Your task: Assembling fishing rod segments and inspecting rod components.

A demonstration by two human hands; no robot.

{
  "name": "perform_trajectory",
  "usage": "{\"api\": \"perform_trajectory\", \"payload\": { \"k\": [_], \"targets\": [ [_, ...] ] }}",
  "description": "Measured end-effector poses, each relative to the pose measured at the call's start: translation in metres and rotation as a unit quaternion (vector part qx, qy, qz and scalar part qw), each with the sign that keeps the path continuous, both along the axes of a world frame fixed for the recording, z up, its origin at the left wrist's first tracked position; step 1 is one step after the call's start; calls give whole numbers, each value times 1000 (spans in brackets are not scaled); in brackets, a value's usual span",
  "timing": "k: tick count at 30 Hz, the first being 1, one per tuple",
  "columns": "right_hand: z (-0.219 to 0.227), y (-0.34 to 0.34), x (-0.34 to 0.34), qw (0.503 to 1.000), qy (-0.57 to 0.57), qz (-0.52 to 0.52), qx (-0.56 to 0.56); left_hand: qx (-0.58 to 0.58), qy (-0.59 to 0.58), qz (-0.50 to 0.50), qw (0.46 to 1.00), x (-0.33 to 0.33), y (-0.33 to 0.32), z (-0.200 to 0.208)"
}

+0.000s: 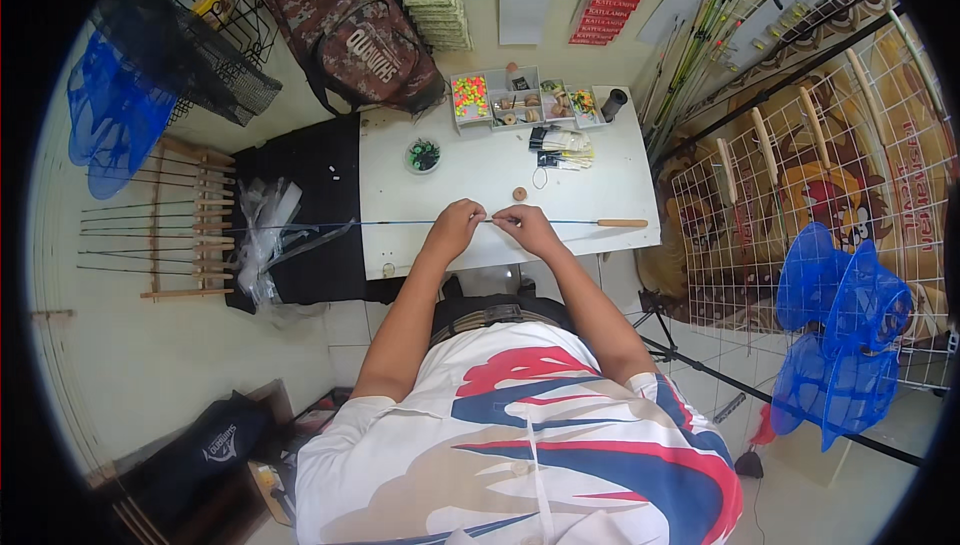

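Observation:
A thin blue fishing rod (570, 221) lies crosswise over the front of the white table, its light wooden handle (622, 223) to the right. Over its shaft my left hand (457, 229) is closed, fingertips pinched at the rod. Close by on the right, my right hand (528, 229) pinches with thumb and forefinger at the same stretch. A tiny whitish bit shows between the fingertips; it is too small to name. Just beyond my right hand sits a small brown spool (519, 193).
On the white table (390, 185) stand a bowl of small dark-green parts (423, 155), a divided tray (500, 118), work gloves (567, 143) and a dark cylinder (614, 103). Crumpled clear plastic (268, 235) lies left on black cloth (310, 160). A wire grid (710, 245) rises right.

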State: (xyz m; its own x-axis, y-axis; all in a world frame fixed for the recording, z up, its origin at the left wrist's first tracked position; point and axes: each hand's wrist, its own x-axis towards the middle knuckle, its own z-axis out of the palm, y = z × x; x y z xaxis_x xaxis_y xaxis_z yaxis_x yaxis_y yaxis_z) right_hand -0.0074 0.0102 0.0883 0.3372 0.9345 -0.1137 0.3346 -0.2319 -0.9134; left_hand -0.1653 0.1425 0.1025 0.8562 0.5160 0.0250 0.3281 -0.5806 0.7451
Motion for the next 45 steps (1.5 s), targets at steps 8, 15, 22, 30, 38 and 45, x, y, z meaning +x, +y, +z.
{"api": "perform_trajectory", "payload": {
  "k": [8, 15, 22, 30, 38, 45],
  "targets": [
    [-9, -3, 8, 999, 33, -12, -4, 10, 27, -2, 1000, 5, -3, 11],
    [9, 7, 25, 989, -81, -113, 55, 48, 43, 6, 998, 9, 3, 13],
    [2, 11, 33, 988, 104, -100, 46, -34, 68, 42, 996, 18, 3, 25],
    [25, 21, 37, 975, 1, -179, 132, -142, 32, 95, 985, 8, 10, 22],
    [31, 35, 64, 897, 320, -260, 157, -5, 55, 57, 997, -21, 15, 23],
    [24, 44, 61, 912, 173, -281, 241, -28, 72, 63, 995, -33, 15, 39]
  ]
}}
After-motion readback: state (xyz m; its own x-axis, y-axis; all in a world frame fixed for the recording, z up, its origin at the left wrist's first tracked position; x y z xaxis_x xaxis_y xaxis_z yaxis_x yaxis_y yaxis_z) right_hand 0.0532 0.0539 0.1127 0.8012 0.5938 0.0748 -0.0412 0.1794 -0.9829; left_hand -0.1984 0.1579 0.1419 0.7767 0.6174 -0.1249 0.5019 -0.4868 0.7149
